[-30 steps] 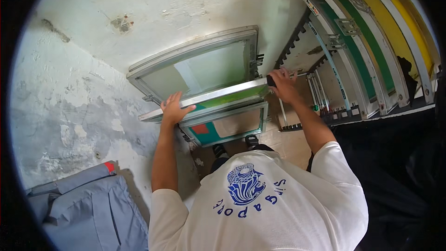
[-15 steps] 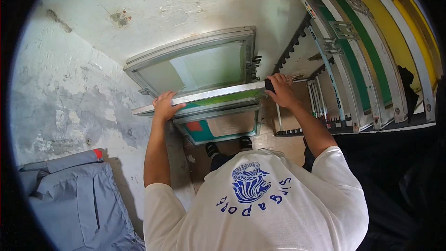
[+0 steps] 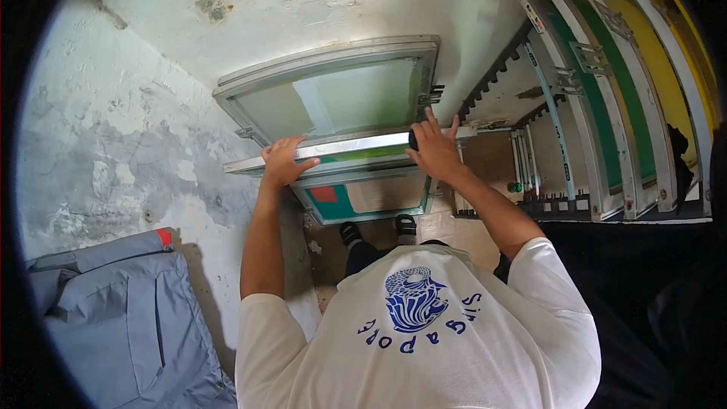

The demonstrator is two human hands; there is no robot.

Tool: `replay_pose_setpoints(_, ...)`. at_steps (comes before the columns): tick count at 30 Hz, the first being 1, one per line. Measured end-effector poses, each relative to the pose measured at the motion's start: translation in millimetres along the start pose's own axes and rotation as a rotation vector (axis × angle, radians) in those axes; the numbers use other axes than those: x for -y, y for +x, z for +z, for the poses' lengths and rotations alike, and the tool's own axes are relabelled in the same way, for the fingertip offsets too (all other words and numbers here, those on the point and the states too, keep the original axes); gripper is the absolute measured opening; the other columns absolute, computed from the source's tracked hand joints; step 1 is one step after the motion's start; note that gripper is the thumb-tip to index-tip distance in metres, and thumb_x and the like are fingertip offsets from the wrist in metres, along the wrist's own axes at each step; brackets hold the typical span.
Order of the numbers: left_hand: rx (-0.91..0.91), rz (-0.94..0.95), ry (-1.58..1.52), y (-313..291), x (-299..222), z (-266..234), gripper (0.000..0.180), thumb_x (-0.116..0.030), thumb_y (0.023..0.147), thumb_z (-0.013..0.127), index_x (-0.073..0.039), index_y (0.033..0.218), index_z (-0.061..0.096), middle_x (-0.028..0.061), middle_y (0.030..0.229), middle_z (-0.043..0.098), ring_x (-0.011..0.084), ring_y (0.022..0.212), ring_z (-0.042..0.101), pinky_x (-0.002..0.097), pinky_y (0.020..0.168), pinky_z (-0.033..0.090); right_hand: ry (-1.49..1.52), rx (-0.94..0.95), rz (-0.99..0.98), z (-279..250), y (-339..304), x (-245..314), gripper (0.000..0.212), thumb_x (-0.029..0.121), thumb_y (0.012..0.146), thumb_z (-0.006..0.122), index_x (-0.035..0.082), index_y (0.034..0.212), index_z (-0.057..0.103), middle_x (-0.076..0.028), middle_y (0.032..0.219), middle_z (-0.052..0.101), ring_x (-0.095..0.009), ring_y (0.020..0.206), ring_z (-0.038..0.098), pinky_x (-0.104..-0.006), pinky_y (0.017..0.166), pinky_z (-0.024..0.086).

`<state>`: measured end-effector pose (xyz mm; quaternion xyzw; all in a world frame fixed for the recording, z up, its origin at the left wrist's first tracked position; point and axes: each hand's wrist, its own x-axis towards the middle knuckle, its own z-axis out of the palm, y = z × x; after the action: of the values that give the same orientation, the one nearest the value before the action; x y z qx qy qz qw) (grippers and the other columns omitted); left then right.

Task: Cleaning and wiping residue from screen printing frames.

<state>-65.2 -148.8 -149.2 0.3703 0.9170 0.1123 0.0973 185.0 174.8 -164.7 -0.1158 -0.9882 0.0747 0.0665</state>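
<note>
A screen-printing frame point(image 3: 356, 145) with a bare metal edge and green mesh stands upright in front of me. My left hand point(image 3: 284, 163) grips its top bar near the left end, thumb stretched along the bar. Farther right, my right hand point(image 3: 441, 150) lies over the same bar, fingers spread toward the far side and thumb on the near side. A small black piece point(image 3: 413, 140) shows at that hand; its kind is unclear. Behind the bar, another framed screen point(image 3: 333, 102) with pale mesh leans on the wall. A teal screen with a red patch point(image 3: 324, 194) stands nearer my feet.
At right, several large framed screens point(image 3: 575, 106) stand in a row beside a black notched rack point(image 3: 492, 68). Thin rods point(image 3: 525, 159) stand near it. A grey jacket point(image 3: 121, 318) hangs at lower left by the peeling wall point(image 3: 121, 151). Black cloth point(image 3: 621, 280) covers the lower right.
My right hand has slid left along the bar from its right end, its fingers now more spread. The left hand stays on the bar. The whole view has shifted slightly.
</note>
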Motion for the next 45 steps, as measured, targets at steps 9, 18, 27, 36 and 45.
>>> replay_pose_setpoints(9, -0.02, 0.085, -0.173, -2, -16, 20, 0.077, -0.062, 0.082, 0.079, -0.02, 0.144, 0.062, 0.006, 0.151, 0.058, 0.0259, 0.144, 0.047, 0.0514, 0.117, 0.021, 0.063, 0.144, -0.19, 10, 45, 114, 0.102, 0.05, 0.076, 0.081, 0.0, 0.154, 0.04, -0.02, 0.146, 0.048, -0.041, 0.159, 0.019, -0.0869, 0.112, 0.011)
replay_pose_setpoints(18, 0.083, 0.067, -0.307, 10, -39, 48, 0.077, -0.044, 0.09, 0.071, -0.017, 0.157, 0.045, 0.0107, 0.16, 0.049, 0.0263, 0.152, 0.037, 0.0557, 0.121, 0.013, 0.434, 0.211, -0.198, 27, 68, 136, 0.128, 0.042, 0.071, 0.086, 0.007, 0.168, 0.011, -0.021, 0.166, 0.036, -0.047, 0.158, 0.021, -0.0749, 0.119, 0.015)
replay_pose_setpoints(27, -0.031, 0.193, -0.071, 9, -92, 59, 0.055, -0.027, 0.094, 0.061, -0.017, 0.148, 0.053, 0.0074, 0.156, 0.049, 0.0322, 0.151, 0.038, 0.0846, 0.113, 0.013, 0.252, 0.144, -0.03, 23, 54, 95, 0.122, 0.046, 0.071, 0.087, 0.013, 0.167, 0.02, -0.022, 0.164, 0.039, -0.047, 0.157, 0.023, -0.0697, 0.12, 0.02)
replay_pose_setpoints(36, -0.123, 0.128, 0.039, 12, -89, 40, 0.053, -0.041, 0.088, 0.067, -0.017, 0.135, 0.061, 0.0093, 0.147, 0.055, 0.0394, 0.149, 0.037, 0.0891, 0.11, 0.006, 0.14, 0.157, 0.012, 26, 62, 68, 0.113, 0.05, 0.069, 0.086, 0.021, 0.164, 0.032, -0.013, 0.16, 0.047, -0.042, 0.156, 0.027, -0.0714, 0.12, 0.019)
replay_pose_setpoints(45, -0.205, -0.15, 0.109, -21, 95, 11, 0.046, -0.031, 0.089, 0.062, -0.013, 0.132, 0.063, 0.01, 0.143, 0.063, 0.0449, 0.144, 0.045, 0.0716, 0.121, 0.02, 0.15, 0.229, 0.043, 22, 63, 65, 0.097, 0.05, 0.07, 0.085, 0.019, 0.155, 0.049, -0.011, 0.16, 0.046, -0.04, 0.156, 0.028, -0.0702, 0.12, 0.019)
